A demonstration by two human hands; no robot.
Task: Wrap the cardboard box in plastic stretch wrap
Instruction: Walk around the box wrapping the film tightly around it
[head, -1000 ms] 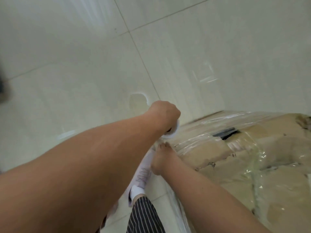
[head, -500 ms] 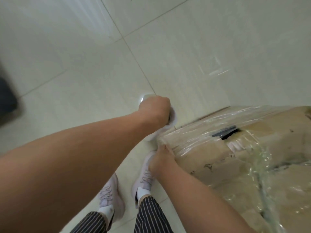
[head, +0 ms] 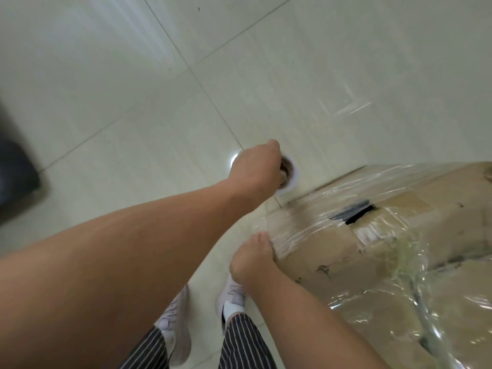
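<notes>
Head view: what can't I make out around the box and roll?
Head view only:
Stretch wrap roll: mostly behind the left hand; film left unknown.
Cardboard box: cut off by right and bottom edges.
Right hand: its own back hides the fingertips; grip unclear.
Dark object, left edge: blurred, cut off.

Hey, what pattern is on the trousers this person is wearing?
The trousers are dark with thin white stripes; the head view shows them.

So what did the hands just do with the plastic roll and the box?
The left hand, gripping the roll, pulled it away from the box, stretching out more wrap. The right hand stayed at the box's near corner, on the wrap. The box looks unmoved.
</notes>
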